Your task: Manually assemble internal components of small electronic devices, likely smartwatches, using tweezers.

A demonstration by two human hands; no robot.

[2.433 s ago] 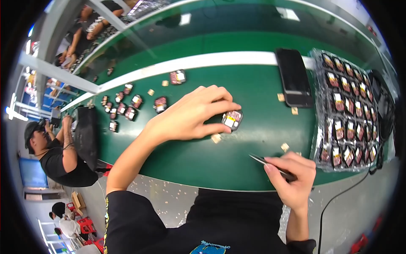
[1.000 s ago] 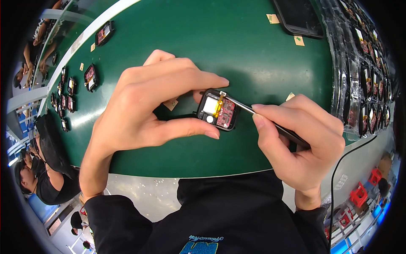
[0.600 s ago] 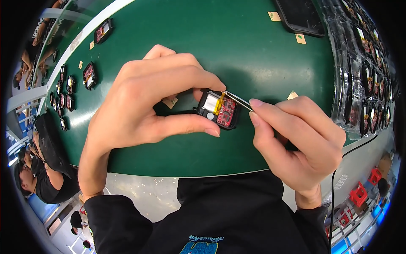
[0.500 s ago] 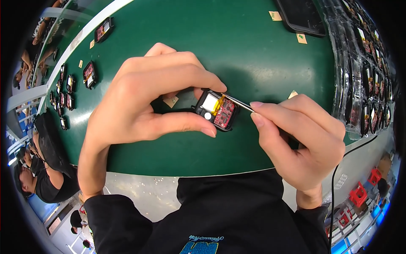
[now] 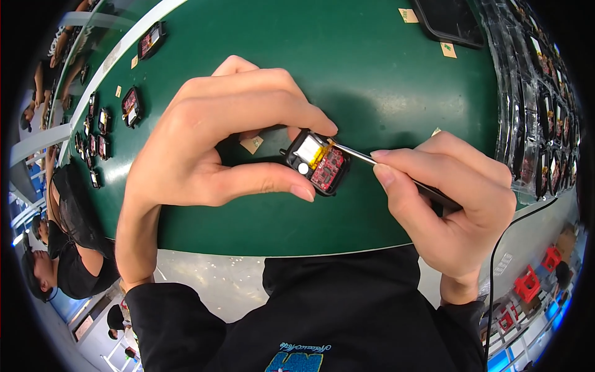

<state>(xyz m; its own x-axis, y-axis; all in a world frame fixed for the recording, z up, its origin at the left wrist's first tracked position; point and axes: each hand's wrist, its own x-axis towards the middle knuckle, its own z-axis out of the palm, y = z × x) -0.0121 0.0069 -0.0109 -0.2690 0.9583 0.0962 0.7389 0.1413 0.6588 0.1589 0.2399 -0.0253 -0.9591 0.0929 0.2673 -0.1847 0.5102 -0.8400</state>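
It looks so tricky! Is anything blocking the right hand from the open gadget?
Nothing visible blocks it: only the thin tool in the right hand spans the gap to the open gadget. The left hand holds it from the left.

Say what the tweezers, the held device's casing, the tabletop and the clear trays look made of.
Tweezers: probably steel, glinting bright along the shaft; the dark rear may be coated.
Device casing: likely moulded plastic, black with slight gloss.
Tabletop: smooth green with a soft sheen, perhaps laminate or rubber.
Trays: apparently plastic, transparent with highlights.
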